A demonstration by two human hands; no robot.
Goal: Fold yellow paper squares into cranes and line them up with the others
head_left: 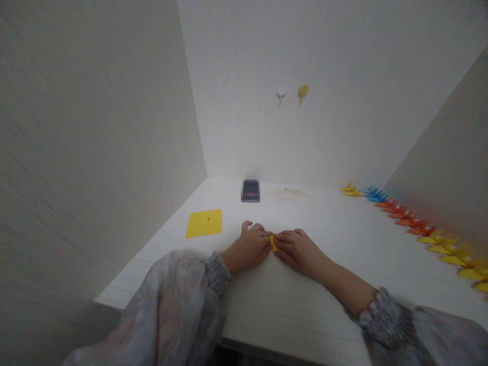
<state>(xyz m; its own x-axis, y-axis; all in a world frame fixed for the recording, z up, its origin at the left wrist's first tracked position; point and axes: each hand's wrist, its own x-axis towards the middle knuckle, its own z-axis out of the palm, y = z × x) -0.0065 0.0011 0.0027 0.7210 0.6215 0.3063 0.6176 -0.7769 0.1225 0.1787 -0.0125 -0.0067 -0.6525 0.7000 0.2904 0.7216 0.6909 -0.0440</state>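
A small folded piece of yellow paper (273, 243) shows between my two hands, low over the white table. My left hand (250, 247) grips its left side with thumb and fingers pressed together. From the right, my right hand (297, 249) is closed on the same paper, its fingertips almost meeting the left ones. Most of the paper is hidden by my fingers, so its folded shape cannot be made out. Left of my hands, a flat yellow paper sheet (202, 223) with a small red spot lies on the table.
A dark, blurred-out object (250, 191) sits near the back wall. Folded paper cranes in yellow (446, 245), red-orange (404, 213) and blue (374, 194) line the right side. A white hook (281, 92) and a yellow hook (303, 91) are on the wall. The table's front edge (267, 348) is close.
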